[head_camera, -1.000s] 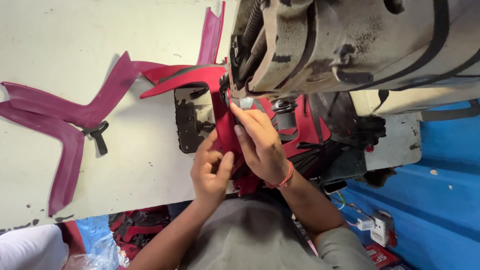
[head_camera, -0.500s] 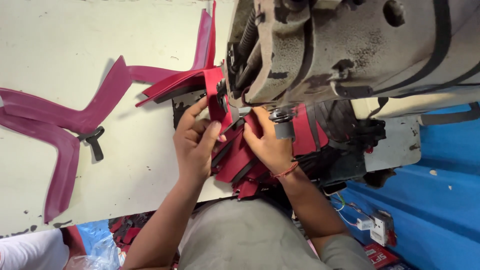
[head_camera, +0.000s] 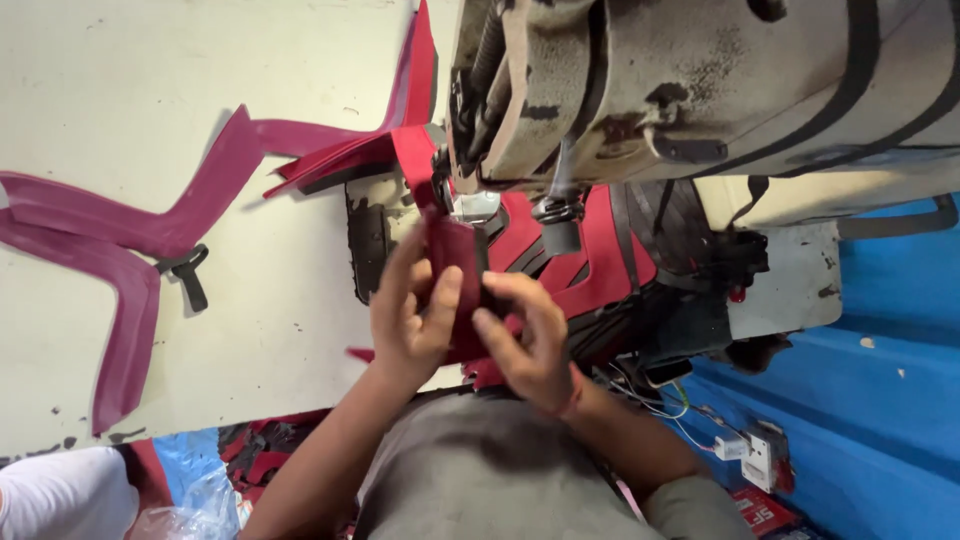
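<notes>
My left hand (head_camera: 410, 315) and my right hand (head_camera: 530, 335) both grip a dark red fabric piece (head_camera: 455, 260) between thumbs and fingers, just below the needle area of a worn grey sewing machine (head_camera: 700, 90). The piece is held up off the cream table (head_camera: 200, 60), close to the metal presser foot (head_camera: 475, 207). More red pieces with black trim (head_camera: 590, 265) lie under the machine head to the right of my hands.
Long magenta fabric strips (head_camera: 130, 225) with a small black strap (head_camera: 188, 275) lie on the table at left. A blue surface (head_camera: 880, 400) with a white plug and wires (head_camera: 750, 455) sits at lower right. A clear plastic bag (head_camera: 195, 505) is at bottom left.
Both hands have pulled back from under the machine head toward my body, bringing the dark red piece with them. The view has shifted slightly.
</notes>
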